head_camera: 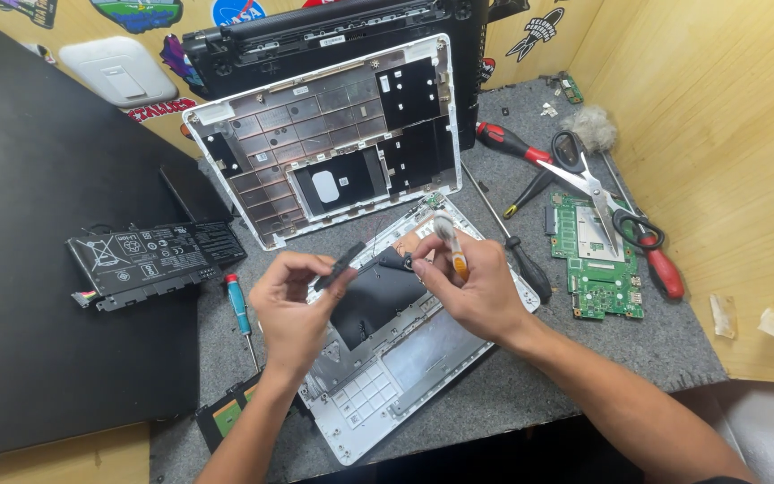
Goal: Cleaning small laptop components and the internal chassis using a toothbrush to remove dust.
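Black speaker strip [340, 264]: pinched in our left hand [293, 309]; right hand [472, 287] at three o'clock grips orange-handled brush [450, 244], over white laptop chassis [423, 358].

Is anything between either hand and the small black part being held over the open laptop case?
Nothing visible. The left hand pinches one end of the black part directly, and the right hand, holding a small brush, touches its other end above the laptop case.

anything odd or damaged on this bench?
No clear damage. The scissors lie open with a blade across the bare green circuit board. A grey clump of fluff sits by the wooden wall. The loose battery lies on the black mat, off the grey felt.
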